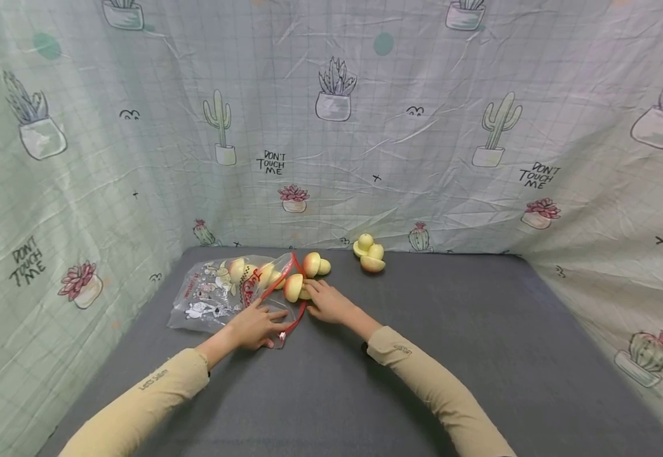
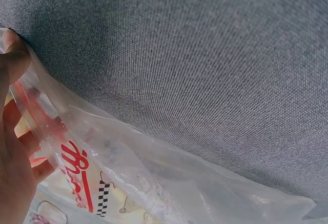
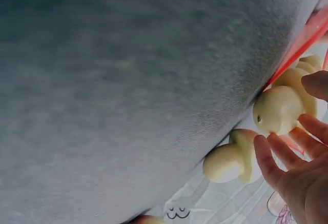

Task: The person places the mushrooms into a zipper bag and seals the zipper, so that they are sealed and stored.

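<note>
A clear printed zip bag (image 1: 208, 295) lies on its side at the left, its red-edged mouth facing right. My left hand (image 1: 256, 325) is at the mouth's near edge, thumb at the plastic's border and fingers across the red strip (image 2: 31, 101). Toy mushrooms with yellow stems and reddish caps show through the plastic. My right hand (image 1: 330, 303) touches another toy mushroom (image 1: 293, 287) at the bag mouth; the right wrist view shows fairly straight, spread fingers against its pale stem (image 3: 278, 110), thumb apart. Just behind lies one more mushroom (image 1: 312, 264).
Toward the back, right of the bag, a small cluster of toy mushrooms (image 1: 373, 261) lies on the grey cloth-covered table (image 1: 451, 343). A cactus-printed curtain (image 1: 400, 158) hangs along the back and both sides.
</note>
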The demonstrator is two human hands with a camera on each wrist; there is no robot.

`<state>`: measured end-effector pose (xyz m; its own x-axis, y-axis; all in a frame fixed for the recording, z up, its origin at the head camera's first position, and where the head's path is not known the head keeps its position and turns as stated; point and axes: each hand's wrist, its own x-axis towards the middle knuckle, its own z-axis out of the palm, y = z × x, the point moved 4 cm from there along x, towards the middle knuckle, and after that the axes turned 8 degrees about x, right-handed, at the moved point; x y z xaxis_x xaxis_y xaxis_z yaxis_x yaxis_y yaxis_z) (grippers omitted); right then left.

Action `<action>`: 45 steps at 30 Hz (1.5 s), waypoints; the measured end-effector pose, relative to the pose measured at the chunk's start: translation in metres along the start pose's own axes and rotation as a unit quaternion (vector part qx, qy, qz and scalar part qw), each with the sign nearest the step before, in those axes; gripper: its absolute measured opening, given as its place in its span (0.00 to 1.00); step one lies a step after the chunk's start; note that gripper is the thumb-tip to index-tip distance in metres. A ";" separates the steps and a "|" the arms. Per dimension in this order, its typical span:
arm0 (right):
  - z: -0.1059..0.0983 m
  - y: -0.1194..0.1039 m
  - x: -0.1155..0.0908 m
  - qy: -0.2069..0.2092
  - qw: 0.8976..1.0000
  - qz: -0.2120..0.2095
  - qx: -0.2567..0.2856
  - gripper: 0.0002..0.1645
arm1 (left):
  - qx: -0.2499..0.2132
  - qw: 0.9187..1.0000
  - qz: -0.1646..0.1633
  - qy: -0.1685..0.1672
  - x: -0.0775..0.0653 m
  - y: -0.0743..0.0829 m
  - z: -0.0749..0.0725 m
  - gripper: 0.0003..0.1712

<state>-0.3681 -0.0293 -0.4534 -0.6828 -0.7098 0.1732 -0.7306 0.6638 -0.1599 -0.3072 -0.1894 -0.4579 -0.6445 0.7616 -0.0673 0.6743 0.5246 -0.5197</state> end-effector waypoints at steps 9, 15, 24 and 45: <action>-0.003 -0.002 -0.008 0.003 1.000 -0.023 -0.005 0.29 | 0.003 1.000 0.004 0.010 0.002 -0.003 -0.001 0.32; 0.001 -0.003 -0.007 0.000 0.999 -0.026 -0.037 0.33 | 0.004 1.000 0.010 0.017 0.001 -0.003 -0.002 0.32; 0.006 -0.010 -0.001 -0.015 0.999 -0.012 -0.039 0.34 | 0.001 1.000 0.010 0.017 0.000 -0.002 -0.002 0.32; 0.006 -0.003 -0.002 -0.037 0.995 -0.004 -0.088 0.34 | 0.006 0.999 0.017 0.049 0.000 -0.002 0.001 0.31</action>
<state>-0.3646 -0.0312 -0.4588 -0.6800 -0.7262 0.1006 -0.7288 0.6846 0.0153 -0.3086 -0.1908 -0.4576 -0.5820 0.8132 -0.0021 0.6909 0.4931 -0.5287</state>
